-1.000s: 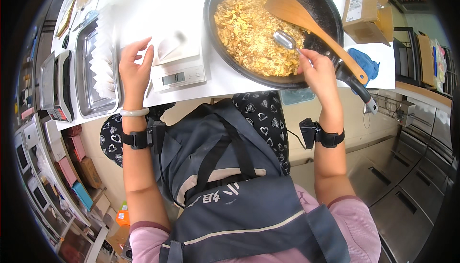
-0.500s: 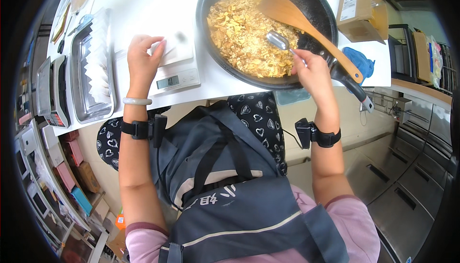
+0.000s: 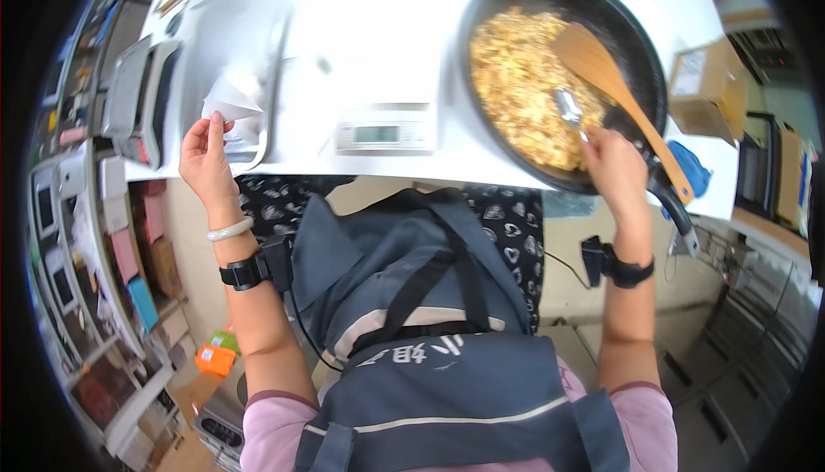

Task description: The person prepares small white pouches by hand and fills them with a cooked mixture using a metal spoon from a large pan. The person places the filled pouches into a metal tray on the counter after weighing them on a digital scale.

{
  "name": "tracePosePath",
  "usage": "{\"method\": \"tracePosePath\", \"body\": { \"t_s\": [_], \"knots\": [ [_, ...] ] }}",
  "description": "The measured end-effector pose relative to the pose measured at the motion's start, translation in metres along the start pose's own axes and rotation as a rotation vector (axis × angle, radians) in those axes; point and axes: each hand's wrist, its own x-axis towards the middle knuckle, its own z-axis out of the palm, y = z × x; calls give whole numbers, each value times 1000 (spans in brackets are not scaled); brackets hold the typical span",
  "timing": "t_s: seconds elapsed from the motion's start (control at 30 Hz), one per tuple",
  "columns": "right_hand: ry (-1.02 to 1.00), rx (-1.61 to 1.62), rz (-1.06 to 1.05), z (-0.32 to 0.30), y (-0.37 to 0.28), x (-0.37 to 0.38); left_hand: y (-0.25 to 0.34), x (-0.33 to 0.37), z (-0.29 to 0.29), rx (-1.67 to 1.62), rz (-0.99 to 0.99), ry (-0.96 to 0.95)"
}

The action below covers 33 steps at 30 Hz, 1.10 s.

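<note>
My left hand [image 3: 206, 158] pinches a small white pouch [image 3: 232, 98], thin and paper-like, over the near end of the metal tray [image 3: 273, 119]. More white pouches seem to lie in that tray, blurred by motion. My right hand [image 3: 617, 167] grips a small metal scoop [image 3: 568, 106] by its handle, its bowl low over the yellow flaky mix [image 3: 520, 72]. That mix fills the left part of a black frying pan [image 3: 632, 21]. A wooden spatula [image 3: 614, 76] rests across the pan. Between my hands sits a white digital scale [image 3: 404, 119].
Another scale [image 3: 142, 107] stands left of the tray. An open cardboard box [image 3: 709, 85] and a blue cloth [image 3: 687, 171] lie right of the pan, whose handle [image 3: 675, 205] juts past the table's near edge. Shelves with boxes [image 3: 120, 240] are at far left.
My left hand has moved left from the scale to the tray with the white pouch. My right hand still holds the scoop over the pan. The whole view has shifted.
</note>
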Motion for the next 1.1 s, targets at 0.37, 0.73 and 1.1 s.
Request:
{"method": "tracePosePath", "body": {
  "t_s": [0.37,0.73,1.1],
  "knots": [
    [-130,115,-203,-35,-21,50,-74,8,-99,335,-116,9],
    [-208,182,-279,11,-34,96,-104,16,-142,210,-132,71],
    [-253,155,-291,18,-38,102,-105,11,-131,295,-75,-22]
  ]
}}
